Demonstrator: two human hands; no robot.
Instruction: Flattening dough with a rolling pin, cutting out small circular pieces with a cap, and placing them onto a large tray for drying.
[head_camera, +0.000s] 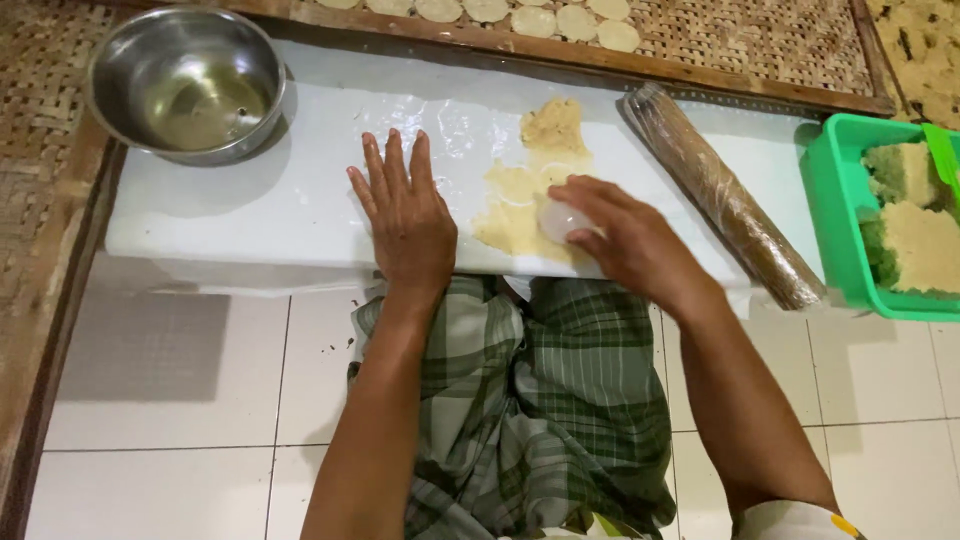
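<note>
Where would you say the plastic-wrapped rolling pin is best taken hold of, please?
Probably around its middle, from above. The rolling pin lies flat and slanted on the white board, its whole length exposed, with the green tub close by its lower end. The right hand, pressing a round cutter into dough, is nearest.

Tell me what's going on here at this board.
A person sitting on a tiled floor works at a low white board. The right hand presses a small round white cutter into a flattened sheet of pale dough. The left hand lies flat on the board beside it. A wrapped rolling pin rests to the right, near a green tub of dough. A steel bowl sits at the left, and cut rounds lie on a woven tray behind.
</note>
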